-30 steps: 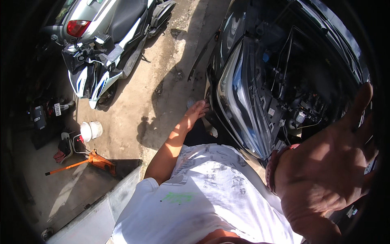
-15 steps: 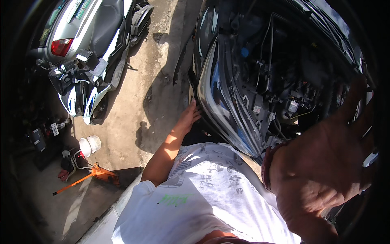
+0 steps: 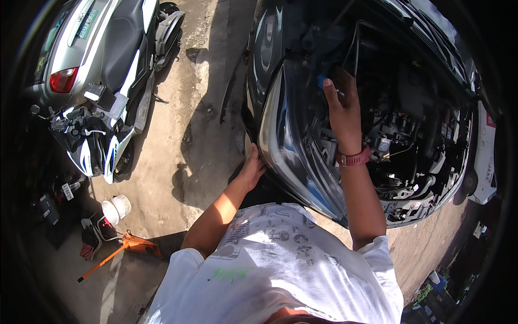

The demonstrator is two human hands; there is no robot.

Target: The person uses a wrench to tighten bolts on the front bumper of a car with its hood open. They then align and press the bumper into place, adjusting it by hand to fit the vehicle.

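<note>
Along the front corner of the dark car, a pretty simple reach is being done, with one arm being held out over the exposed engine bay. For that to be going well, a steady lean is being called for, with weight being carried by the legs rather than being dumped on the headlight, since that lens is probably not liking a heavy elbow. A decent brace is being given by the left hand, which is being rested against the car's edge just outside the headlight, thumb apart from the fingers, nothing seen clamped. Over the engine bay, the thumb of the right hand is being held apart from its fingers too, but the fingertips are being swallowed by shadow, so whether anything is being gripped can't be told. Slow going is being advised there, as the wristband could be getting snagged.

Lookswise, the dark paint of the car is being hit by sun only in patches. The engine bay is being shown as a murky jumble, with a few shiny metal bits being picked out. The headlight is being lit up nicely, long and curved, with bluish reflections. Just beside the right thumb, a small blue part is being half hidden.
</note>
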